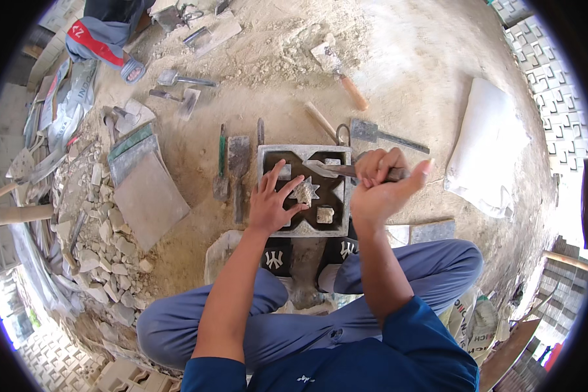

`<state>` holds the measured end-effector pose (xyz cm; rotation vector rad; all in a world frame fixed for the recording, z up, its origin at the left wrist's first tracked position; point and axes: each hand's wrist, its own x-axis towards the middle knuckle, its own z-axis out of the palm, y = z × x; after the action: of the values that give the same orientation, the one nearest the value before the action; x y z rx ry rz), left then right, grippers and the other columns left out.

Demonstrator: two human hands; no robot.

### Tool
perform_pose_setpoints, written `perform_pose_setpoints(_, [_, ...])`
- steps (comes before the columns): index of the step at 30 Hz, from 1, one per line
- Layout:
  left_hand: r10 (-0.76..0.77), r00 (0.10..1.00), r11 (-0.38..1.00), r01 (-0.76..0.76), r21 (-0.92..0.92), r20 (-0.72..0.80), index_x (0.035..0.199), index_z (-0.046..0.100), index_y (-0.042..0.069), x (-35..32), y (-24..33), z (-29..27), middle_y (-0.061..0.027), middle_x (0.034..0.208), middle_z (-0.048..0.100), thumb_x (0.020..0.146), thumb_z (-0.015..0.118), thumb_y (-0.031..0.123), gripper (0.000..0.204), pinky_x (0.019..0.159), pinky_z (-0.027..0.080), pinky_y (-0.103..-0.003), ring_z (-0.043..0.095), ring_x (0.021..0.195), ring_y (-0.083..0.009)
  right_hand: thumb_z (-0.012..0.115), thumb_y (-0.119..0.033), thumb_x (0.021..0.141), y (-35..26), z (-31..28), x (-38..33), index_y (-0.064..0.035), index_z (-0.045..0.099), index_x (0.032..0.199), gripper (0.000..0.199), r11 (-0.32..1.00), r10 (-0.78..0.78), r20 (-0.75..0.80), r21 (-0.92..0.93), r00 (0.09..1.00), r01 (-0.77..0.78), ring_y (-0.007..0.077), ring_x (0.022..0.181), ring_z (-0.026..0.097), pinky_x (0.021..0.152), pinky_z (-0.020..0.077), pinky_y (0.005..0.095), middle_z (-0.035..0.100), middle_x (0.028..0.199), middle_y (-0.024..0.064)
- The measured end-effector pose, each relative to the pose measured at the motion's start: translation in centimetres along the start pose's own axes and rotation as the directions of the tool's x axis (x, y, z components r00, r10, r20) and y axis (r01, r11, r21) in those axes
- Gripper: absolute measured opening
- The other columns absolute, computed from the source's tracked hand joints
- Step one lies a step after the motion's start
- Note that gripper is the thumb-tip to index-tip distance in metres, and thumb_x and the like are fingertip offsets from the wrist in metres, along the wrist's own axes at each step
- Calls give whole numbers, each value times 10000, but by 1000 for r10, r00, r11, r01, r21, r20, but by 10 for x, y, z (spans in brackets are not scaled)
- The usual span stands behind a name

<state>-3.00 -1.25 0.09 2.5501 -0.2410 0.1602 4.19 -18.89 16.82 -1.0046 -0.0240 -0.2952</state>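
A square grey openwork block (262,171) lies on the ground in front of my feet, with dark recesses, a star-shaped centre (305,191) and small square pieces inside. My left hand (272,201) is spread over its left half, fingertips touching around the star, holding nothing. Above its right edge, my right hand (384,185) is closed round the handle of a small trowel (328,169). The trowel's pale pointed blade reaches left over the upper right of the block. A crumbly light lump (325,214) sits in the lower right recess.
Flat-bladed tools (238,173) lie left of the block, another (385,134) beyond it. A wooden-handled trowel (353,93) lies farther off. Rubble (108,251) and flat sheets (149,196) are left; a white sack (487,150) is right. Another person's leg (101,42) shows far left.
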Motion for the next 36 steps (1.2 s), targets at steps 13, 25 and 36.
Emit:
perform_pose_setpoints(13, [-20,1000,1000,20,-12,8,1418,662,356,0,1,-2,-66,1662,366,718,890,500,750,1099,463,-527,476,1407,-349,419,-403,1159,43,-14,-10,17,606,773,600,918,-204,-85,-363,975,161,102,656,441,643,370,273,529,672,40])
perform_pose_setpoints(25, [-5,1000,999,4,-38,-25,1382,656,279,-1,0,3,-64,1658,377,707,889,513,752,1092,464,-524,483,1400,-357,673,-294,1051,73,-32,5,-19,525,599,550,869,75,206,-493,976,38,48,542,416,484,303,269,467,557,-32])
perform_pose_setpoints(36, [-2,1000,999,1,-37,-25,1382,660,273,-2,0,1,-86,1650,389,709,887,525,754,1083,462,-531,497,1393,-358,664,-265,1061,48,-29,5,-4,511,617,537,987,9,147,-160,989,15,43,529,385,471,257,277,463,559,-53])
